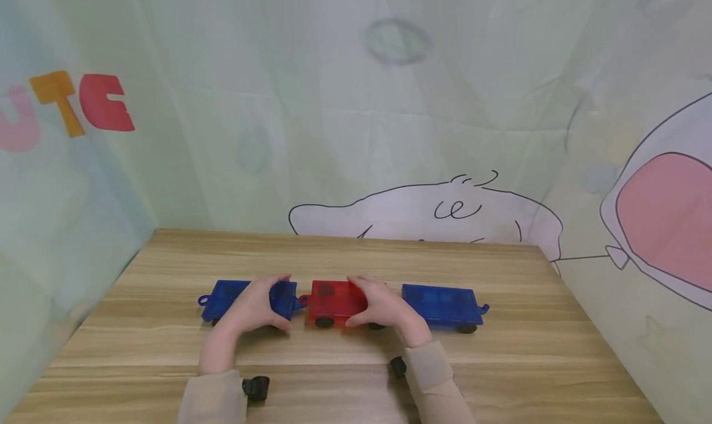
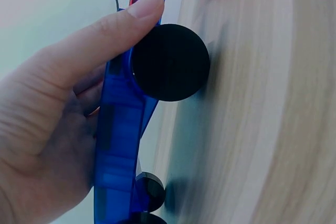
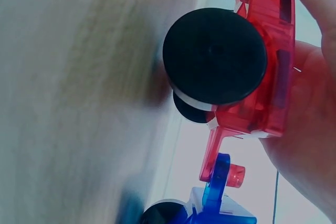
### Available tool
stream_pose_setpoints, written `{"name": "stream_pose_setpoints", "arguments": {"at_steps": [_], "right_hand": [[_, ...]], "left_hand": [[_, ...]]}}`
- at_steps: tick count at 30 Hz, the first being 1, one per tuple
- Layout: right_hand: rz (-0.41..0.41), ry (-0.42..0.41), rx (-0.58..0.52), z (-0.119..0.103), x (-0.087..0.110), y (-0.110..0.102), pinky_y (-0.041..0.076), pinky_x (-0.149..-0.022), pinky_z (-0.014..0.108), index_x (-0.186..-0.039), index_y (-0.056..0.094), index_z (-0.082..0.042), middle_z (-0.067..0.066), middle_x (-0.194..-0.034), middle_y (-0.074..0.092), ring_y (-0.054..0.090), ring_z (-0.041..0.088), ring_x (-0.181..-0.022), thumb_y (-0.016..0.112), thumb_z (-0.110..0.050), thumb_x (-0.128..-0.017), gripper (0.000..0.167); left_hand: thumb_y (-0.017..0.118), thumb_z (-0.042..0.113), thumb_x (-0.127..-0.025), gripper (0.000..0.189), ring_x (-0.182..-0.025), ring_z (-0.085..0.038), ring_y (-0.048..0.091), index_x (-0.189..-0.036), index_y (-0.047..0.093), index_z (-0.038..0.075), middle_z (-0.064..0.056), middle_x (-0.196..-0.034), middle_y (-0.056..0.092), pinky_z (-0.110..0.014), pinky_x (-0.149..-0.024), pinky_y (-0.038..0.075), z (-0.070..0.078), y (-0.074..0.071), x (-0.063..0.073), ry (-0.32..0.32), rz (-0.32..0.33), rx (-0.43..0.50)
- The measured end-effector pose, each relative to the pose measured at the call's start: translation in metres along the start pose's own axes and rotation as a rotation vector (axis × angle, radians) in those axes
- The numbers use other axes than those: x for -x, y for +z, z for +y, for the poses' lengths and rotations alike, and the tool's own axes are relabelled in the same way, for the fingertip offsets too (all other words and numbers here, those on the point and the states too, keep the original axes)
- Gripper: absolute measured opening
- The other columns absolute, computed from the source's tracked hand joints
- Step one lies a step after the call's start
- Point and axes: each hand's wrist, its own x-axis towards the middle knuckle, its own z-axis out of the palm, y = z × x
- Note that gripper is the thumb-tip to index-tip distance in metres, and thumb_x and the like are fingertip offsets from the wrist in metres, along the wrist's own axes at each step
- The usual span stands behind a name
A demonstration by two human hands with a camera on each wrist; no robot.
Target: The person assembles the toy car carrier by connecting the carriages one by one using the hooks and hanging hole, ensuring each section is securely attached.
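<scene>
Three translucent toy train cars with black wheels stand in a row on the wooden table. My left hand (image 1: 251, 305) grips the left blue car (image 1: 227, 295) across its right end, thumb on the near side. With thumb and fingers, my right hand (image 1: 385, 305) holds the red car (image 1: 329, 295) by its right half. The red car's ring (image 1: 304, 300) meets the left blue car's hook. At the red car's other end, its peg (image 3: 237, 176) passes through the ring (image 3: 219, 169) of the right blue car (image 1: 439, 303); the palm hides this link in the head view.
The wooden table (image 1: 311, 374) spreads around the cars. A printed curtain (image 1: 345, 121) hangs along its back and sides. Black wrist mounts (image 1: 256, 387) sit at both sleeves. The right blue car's free hook (image 1: 485, 308) points right.
</scene>
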Motion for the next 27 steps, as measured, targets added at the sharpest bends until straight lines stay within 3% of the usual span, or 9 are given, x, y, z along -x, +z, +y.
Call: {"name": "stream_pose_setpoints", "arguments": {"at_steps": [27], "right_hand": [[-0.010, -0.014, 0.042, 0.0003, -0.0013, 0.0014, 0.046, -0.105, 0.050, -0.146, 0.044, -0.004, 0.015, -0.148, 0.046, 0.044, 0.033, -0.134, 0.083, -0.032, -0.075, 0.086]], "left_hand": [[0.094, 0.026, -0.060, 0.096, -0.131, -0.047, 0.043, -0.140, 0.048, -0.002, -0.025, -0.140, 0.052, -0.063, -0.106, 0.036, -0.0011, -0.0006, -0.0002, 0.017, -0.003, 0.006]]}}
